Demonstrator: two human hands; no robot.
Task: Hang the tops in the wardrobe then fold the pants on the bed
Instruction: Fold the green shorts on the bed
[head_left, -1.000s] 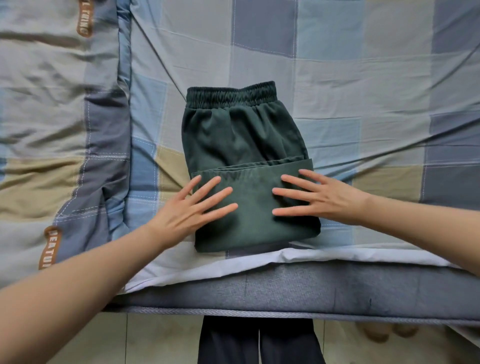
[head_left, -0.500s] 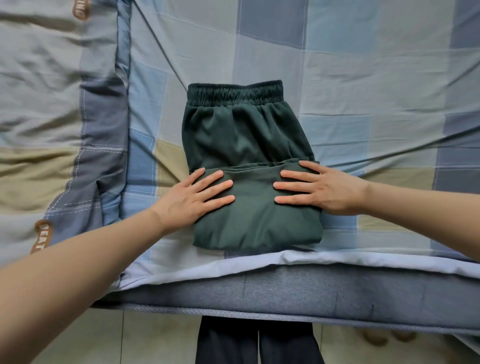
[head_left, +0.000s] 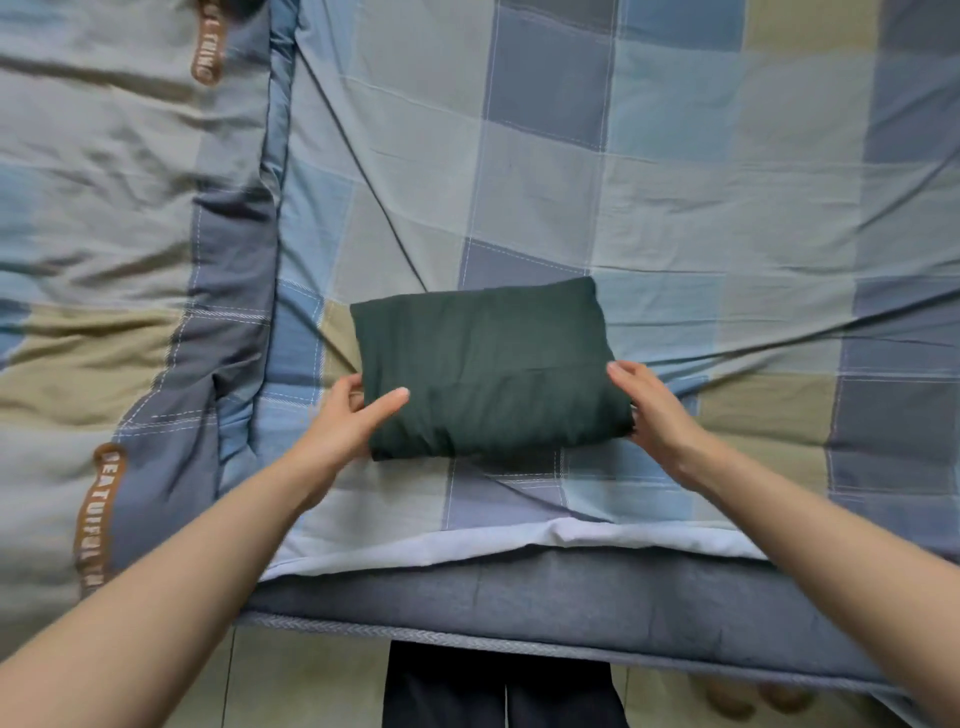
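Folded over since before, pants (head_left: 488, 369) are lying between left hand (head_left: 347, 415) and right hand (head_left: 649, 410), fingers gripping its near side edges.

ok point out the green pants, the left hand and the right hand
green pants (head_left: 488, 364), head view, middle of the folded bundle
left hand (head_left: 345, 418), head view, back of the hand
right hand (head_left: 652, 410), head view, back of the hand

The pants (head_left: 485, 366) have been folded once more: the waistband that showed at the far end is now hidden, leaving a compact bundle. The left hand (head_left: 345, 415) and right hand (head_left: 652, 408), earlier flat on top, now grip its left and right ends.
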